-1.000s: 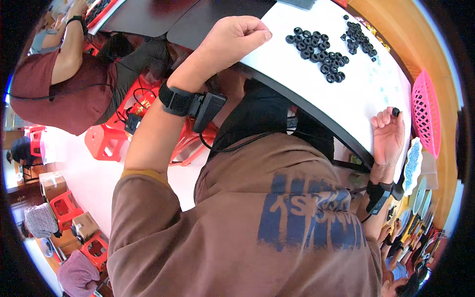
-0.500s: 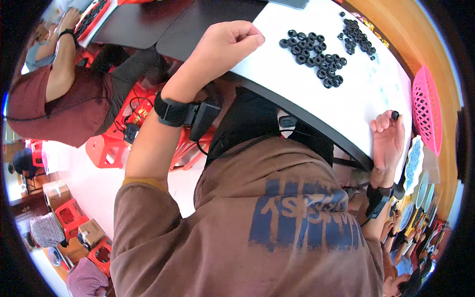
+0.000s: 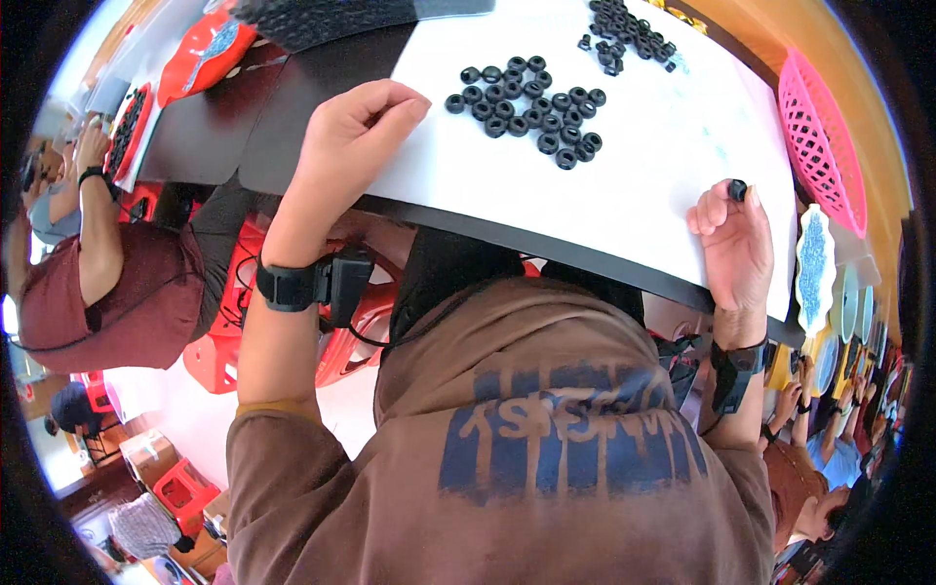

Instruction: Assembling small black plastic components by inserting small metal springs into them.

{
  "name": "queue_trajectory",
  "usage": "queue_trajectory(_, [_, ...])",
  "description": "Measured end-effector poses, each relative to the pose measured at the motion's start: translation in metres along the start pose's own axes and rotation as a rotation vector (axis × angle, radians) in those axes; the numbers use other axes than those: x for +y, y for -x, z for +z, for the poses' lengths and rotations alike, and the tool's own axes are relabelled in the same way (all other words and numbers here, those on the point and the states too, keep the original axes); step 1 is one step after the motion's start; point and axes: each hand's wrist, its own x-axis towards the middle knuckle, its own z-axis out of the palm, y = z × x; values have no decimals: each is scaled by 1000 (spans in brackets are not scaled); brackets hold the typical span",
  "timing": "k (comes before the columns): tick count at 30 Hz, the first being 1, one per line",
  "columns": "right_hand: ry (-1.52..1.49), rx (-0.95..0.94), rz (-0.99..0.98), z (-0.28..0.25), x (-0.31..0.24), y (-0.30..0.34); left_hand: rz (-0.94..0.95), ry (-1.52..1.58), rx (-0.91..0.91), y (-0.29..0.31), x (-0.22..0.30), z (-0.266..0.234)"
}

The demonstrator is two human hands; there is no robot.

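Between the thumb and forefinger of my right hand (image 3: 733, 244) is a small black cylindrical piece (image 3: 738, 190), held above the right side of a white tabletop (image 3: 624, 195). My left hand (image 3: 359, 141) is curled closed at the left edge of the white surface. Its fingers hide whatever they hold, if anything. To the right of that hand lies a loose group of black rings (image 3: 519, 127), with open centres showing. Farther back, a tighter heap of smaller black parts (image 3: 632, 34) sits on the white top.
A pink perforated basket (image 3: 824, 141) and a scalloped white-and-blue dish (image 3: 814, 273) are at the right. Dark tabletop (image 3: 210, 136) borders the white surface on the left, with a red tray (image 3: 200, 58) beyond. A person in a maroon shirt (image 3: 117, 283) sits at the left.
The whole view has swung, so the table and ring group appear farther left. My right hand still pinches the black piece, and my left hand stays closed.
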Motion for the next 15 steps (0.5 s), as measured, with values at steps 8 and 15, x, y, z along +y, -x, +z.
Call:
queue_trajectory(8, [12,13,-6,-5,2,0,-53,-3,17,-8,10,10])
queue_trajectory(15, [35,-50,-16,-8,-1,3,-71,-34,-4,-8,10,17])
